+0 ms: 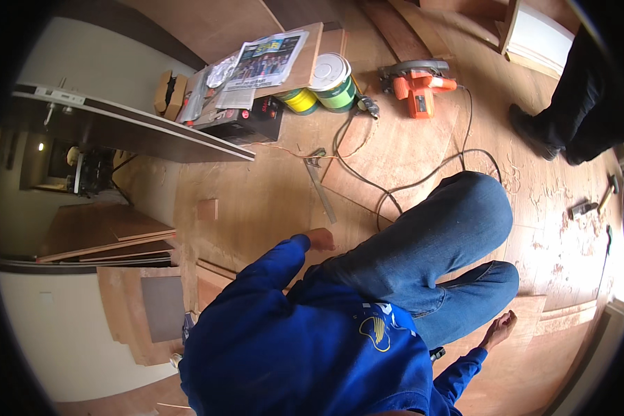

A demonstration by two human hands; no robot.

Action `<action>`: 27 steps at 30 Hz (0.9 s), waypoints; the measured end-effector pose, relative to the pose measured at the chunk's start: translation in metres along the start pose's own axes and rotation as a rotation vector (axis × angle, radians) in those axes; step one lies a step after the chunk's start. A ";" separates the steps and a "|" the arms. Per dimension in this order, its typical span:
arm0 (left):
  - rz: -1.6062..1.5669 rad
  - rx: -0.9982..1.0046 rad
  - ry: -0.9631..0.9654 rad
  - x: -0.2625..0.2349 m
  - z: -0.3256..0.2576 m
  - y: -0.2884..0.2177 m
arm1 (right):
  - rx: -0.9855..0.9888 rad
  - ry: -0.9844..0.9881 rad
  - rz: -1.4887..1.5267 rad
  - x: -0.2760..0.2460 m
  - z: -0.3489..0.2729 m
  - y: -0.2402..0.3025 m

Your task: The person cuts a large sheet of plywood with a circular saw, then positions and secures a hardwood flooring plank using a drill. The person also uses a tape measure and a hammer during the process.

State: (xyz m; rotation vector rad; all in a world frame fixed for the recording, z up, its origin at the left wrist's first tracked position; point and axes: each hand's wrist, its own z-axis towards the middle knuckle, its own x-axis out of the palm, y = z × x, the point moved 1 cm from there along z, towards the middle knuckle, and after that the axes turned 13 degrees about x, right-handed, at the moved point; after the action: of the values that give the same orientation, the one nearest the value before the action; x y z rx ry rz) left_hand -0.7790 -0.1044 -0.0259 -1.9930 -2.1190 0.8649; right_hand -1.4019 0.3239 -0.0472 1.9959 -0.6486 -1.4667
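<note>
Plywood floor point(270, 187), shavings at right. Left hand point(320, 240) rests flat on it beside the metal ruler point(322, 192); grip hidden. Right hand point(500, 327) hangs loosely open, empty. Best keep weight steady before reaching toward the orange saw point(417, 84).

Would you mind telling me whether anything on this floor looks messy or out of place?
Yes: wood shavings lie scattered over the plywood floor at the right, near a hammer. The orange circular saw sits on the floor with its black cable trailing loose beside the person's knee.
</note>
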 end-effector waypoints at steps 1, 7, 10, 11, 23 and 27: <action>0.033 0.027 -0.028 -0.002 -0.006 -0.001 | -0.064 -0.021 -0.012 0.004 0.000 0.006; -0.051 0.155 -0.253 -0.032 -0.025 0.001 | -0.020 0.155 0.130 0.046 0.016 0.039; -0.227 0.060 -0.276 -0.037 -0.026 -0.015 | -0.487 0.110 -0.071 0.053 0.021 0.042; -0.317 0.068 -0.271 -0.035 -0.025 -0.027 | -0.293 0.200 0.026 0.058 0.026 0.040; 0.076 -0.006 0.569 -0.072 0.030 -0.184 | 0.172 0.023 0.015 0.053 -0.016 0.070; 0.268 -0.115 0.657 -0.103 -0.013 -0.209 | 0.315 -0.015 0.119 0.022 -0.060 0.084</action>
State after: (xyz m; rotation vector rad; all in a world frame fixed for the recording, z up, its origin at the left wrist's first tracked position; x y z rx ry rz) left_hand -0.9446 -0.1933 0.1133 -2.2356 -1.5809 0.0655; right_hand -1.3417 0.2584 0.0098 2.1372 -1.0409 -1.3770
